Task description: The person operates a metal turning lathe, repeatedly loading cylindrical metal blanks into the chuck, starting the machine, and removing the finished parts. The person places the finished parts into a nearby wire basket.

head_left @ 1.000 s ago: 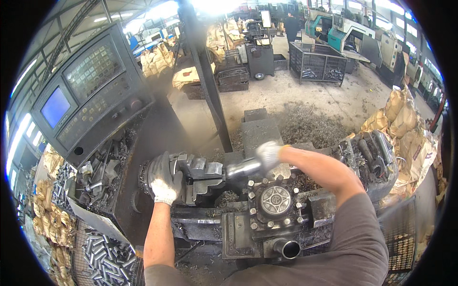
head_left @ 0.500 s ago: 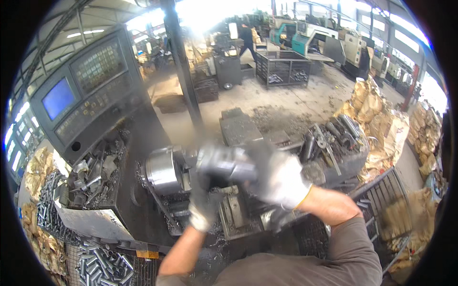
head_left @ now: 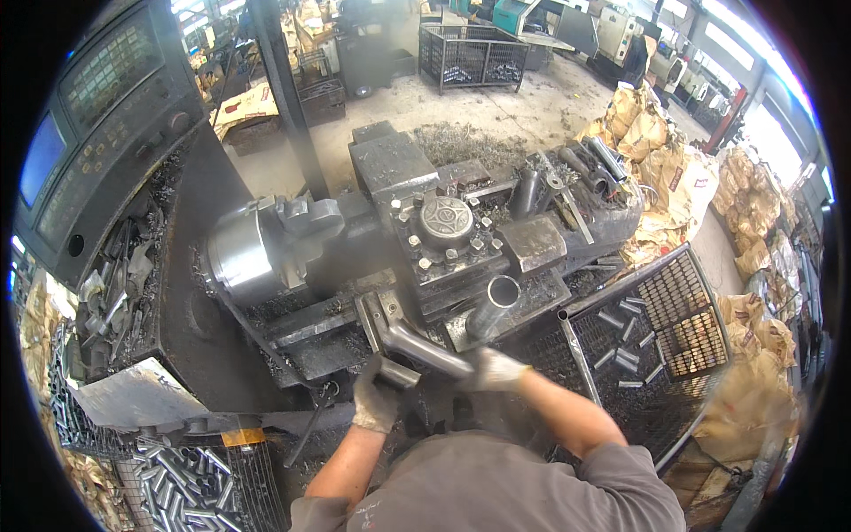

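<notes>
My left hand (head_left: 376, 401), in a grey-white glove, is closed around a short steel tube (head_left: 401, 373) in front of the lathe bed. My right hand (head_left: 496, 370), gloved too, grips the near end of a longer steel tube (head_left: 431, 351). That tube slants up to the left, its far end by a metal block (head_left: 383, 312) on the carriage. Beyond my hands, the lathe chuck (head_left: 244, 254) is at the left and the tool post (head_left: 446, 222) is in the middle. A wider open pipe (head_left: 495, 306) stands upright just past my right hand.
A wire crate (head_left: 700, 306) with several short tubes is at the right. More cut tubes (head_left: 182, 488) fill a mesh bin at lower left. Metal scraps (head_left: 120, 293) lie in the tray below the control panel (head_left: 115, 115). Brown paper sacks (head_left: 665, 168) stand at back right.
Both hands have come down from beside the chuck toward my body. The blurred metal between them now shows as two separate tubes. The view has tipped downward and shifted right.
</notes>
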`<action>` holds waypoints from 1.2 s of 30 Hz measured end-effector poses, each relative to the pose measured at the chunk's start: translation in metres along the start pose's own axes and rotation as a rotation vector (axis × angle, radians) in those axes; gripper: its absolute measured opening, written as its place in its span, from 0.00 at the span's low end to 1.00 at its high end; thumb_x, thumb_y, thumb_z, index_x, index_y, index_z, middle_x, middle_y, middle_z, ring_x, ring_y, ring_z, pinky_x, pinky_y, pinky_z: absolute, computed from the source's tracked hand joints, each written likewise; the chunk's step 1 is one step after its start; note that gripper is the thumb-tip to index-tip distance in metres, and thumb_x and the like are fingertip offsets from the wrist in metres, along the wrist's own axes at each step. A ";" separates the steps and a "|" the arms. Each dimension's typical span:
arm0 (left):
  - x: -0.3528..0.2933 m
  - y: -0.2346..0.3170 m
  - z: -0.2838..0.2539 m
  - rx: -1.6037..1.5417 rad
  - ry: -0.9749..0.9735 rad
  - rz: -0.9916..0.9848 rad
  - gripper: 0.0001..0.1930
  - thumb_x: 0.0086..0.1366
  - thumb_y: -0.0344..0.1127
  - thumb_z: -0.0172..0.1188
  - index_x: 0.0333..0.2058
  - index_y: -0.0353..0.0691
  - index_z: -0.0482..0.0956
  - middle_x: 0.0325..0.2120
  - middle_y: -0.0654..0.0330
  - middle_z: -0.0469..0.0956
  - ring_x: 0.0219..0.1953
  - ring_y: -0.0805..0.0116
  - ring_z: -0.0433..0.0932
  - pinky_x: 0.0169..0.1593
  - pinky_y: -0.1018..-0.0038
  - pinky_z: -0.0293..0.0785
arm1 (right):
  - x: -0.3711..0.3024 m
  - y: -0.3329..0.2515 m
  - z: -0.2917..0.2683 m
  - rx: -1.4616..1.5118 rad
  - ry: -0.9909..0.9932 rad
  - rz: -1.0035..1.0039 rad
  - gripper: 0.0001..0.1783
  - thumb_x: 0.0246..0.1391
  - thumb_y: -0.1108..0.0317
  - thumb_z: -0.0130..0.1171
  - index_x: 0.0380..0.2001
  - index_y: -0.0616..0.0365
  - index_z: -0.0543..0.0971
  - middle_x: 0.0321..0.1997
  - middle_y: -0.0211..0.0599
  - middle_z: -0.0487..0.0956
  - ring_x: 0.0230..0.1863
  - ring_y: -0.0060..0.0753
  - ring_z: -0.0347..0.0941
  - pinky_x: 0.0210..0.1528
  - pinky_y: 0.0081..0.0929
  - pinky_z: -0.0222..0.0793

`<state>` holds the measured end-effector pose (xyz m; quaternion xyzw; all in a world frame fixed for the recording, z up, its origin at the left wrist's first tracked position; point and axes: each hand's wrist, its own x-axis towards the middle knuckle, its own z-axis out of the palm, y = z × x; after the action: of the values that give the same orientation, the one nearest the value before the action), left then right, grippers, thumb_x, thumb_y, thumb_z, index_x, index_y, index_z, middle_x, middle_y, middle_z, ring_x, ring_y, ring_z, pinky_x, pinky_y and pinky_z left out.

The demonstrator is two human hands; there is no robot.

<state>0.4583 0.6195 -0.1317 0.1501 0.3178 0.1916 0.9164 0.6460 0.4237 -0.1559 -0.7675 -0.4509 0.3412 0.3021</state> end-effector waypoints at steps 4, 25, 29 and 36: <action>0.030 0.004 -0.065 -0.098 -0.115 -0.027 0.25 0.78 0.49 0.47 0.56 0.32 0.77 0.50 0.45 0.84 0.52 0.47 0.84 0.55 0.52 0.82 | -0.147 0.056 -0.113 -0.305 -0.174 0.404 0.33 0.42 0.52 0.80 0.49 0.62 0.86 0.39 0.48 0.89 0.40 0.41 0.87 0.46 0.38 0.84; 0.003 0.034 -0.040 0.207 -0.211 0.033 0.36 0.75 0.63 0.50 0.70 0.44 0.69 0.61 0.53 0.76 0.62 0.54 0.77 0.66 0.52 0.74 | 0.074 -0.076 0.060 -0.365 0.234 -0.120 0.40 0.50 0.62 0.69 0.68 0.52 0.72 0.43 0.48 0.85 0.36 0.52 0.86 0.34 0.47 0.83; 0.023 0.075 -0.081 0.416 -0.145 0.239 0.29 0.78 0.65 0.48 0.46 0.42 0.82 0.31 0.61 0.84 0.28 0.62 0.82 0.32 0.66 0.83 | 0.128 -0.036 0.077 -0.590 0.209 -0.032 0.35 0.50 0.59 0.68 0.63 0.55 0.76 0.36 0.45 0.86 0.36 0.53 0.86 0.36 0.48 0.82; 0.042 0.061 -0.033 0.363 -0.111 0.584 0.32 0.81 0.63 0.46 0.63 0.40 0.75 0.53 0.56 0.80 0.56 0.60 0.80 0.61 0.59 0.77 | 0.102 -0.129 -0.007 0.275 0.004 0.002 0.44 0.49 0.44 0.74 0.59 0.70 0.77 0.51 0.61 0.85 0.51 0.51 0.85 0.54 0.41 0.80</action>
<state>0.4517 0.6966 -0.1544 0.4055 0.2402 0.3775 0.7971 0.6257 0.5672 -0.0777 -0.7200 -0.3986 0.3985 0.4048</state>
